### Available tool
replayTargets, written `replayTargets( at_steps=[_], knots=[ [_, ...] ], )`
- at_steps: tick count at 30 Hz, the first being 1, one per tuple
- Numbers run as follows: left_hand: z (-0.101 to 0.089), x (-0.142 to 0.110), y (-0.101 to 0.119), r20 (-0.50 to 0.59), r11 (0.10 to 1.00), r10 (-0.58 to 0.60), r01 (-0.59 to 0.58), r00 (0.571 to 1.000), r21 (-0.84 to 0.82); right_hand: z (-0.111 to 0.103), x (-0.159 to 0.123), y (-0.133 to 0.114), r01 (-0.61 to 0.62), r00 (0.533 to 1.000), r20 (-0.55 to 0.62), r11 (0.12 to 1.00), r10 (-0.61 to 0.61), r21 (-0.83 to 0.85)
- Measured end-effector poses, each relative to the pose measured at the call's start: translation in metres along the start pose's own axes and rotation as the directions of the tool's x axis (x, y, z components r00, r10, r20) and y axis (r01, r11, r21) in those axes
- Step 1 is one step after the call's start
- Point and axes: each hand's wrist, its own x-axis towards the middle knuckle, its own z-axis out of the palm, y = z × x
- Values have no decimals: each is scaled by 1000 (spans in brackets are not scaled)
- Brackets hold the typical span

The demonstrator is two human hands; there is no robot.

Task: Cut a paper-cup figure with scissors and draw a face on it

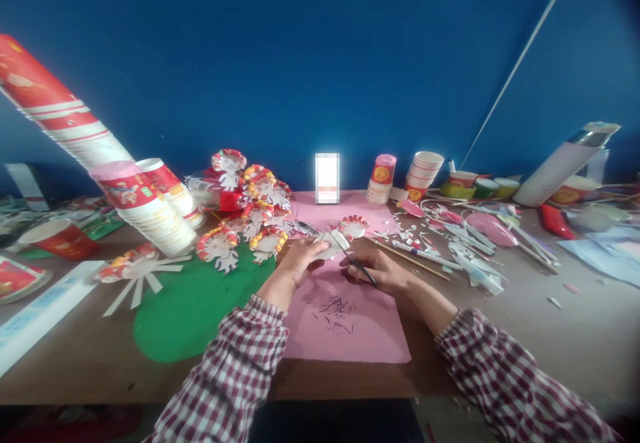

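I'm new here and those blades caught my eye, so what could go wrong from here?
The scissors in the right hand cross the white paper near the left hand, so a slip might nick a finger or spoil the paper. Loose scraps lie close by; the right arm could brush them about.

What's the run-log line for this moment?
left hand: holds white paper | right hand: holds dark-handled tool | underneath: pink sheet | left side: green sheet
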Motion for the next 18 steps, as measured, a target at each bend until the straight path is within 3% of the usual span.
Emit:
replayTargets(
  at_steps=[18],
  knots=[
    [-1,-1,-1,5,999,-42,42,999,-25,-1,2,5,72,997,8,997,-71,-28]
  ],
)
